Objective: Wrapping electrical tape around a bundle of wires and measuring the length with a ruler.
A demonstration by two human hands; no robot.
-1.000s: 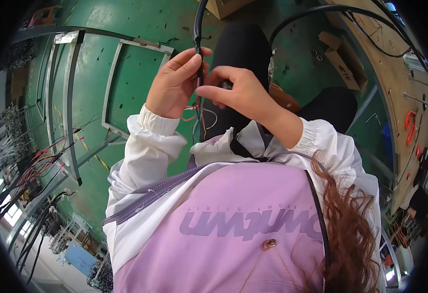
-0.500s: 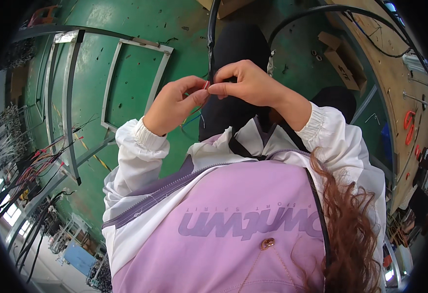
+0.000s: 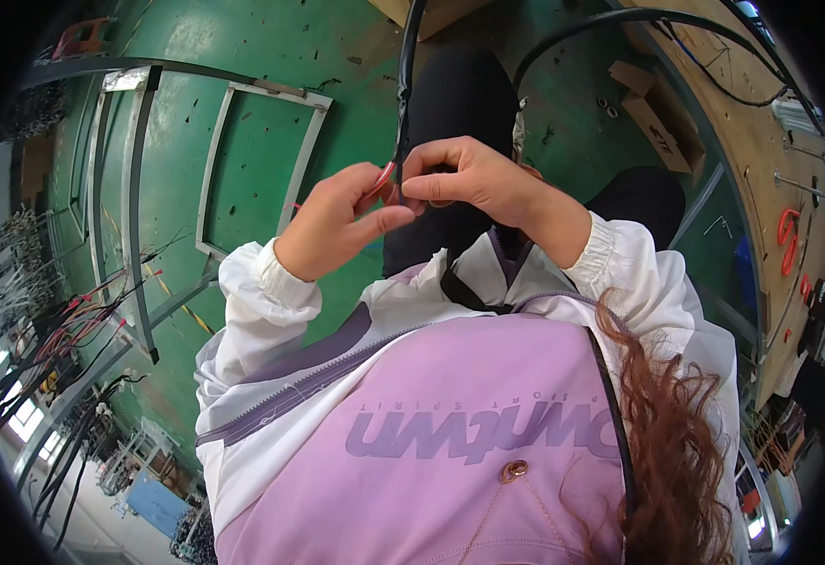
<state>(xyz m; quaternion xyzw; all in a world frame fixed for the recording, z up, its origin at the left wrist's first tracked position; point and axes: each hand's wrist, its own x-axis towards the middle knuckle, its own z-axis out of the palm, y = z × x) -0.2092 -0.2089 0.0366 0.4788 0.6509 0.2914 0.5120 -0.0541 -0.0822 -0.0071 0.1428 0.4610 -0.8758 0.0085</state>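
Observation:
A black cable (image 3: 405,85) hangs down from the top of the view to my hands, in front of my dark-trousered leg. Red wires (image 3: 386,175) come out of its lower end and run over the fingers of my left hand (image 3: 339,224). That hand is curled round them, its thumb stretched toward my other hand. A red wire tip shows at the far side of its wrist. My right hand (image 3: 483,181) pinches the dark end of the cable between thumb and forefinger. The fingertips of both hands nearly meet, and what lies between them is partly hidden.
Metal frames (image 3: 135,169) stand on the green floor at left, with bundles of loose wires (image 3: 73,325) behind. A wooden board (image 3: 760,141) at right bears red-handled tools (image 3: 788,243) and a thick black cable (image 3: 610,21). An open cardboard box (image 3: 659,118) lies beside it.
My left hand has shifted slightly down, its thumb moving away from the forefinger. More red wire shows now. The blue and green wires below that hand are out of sight.

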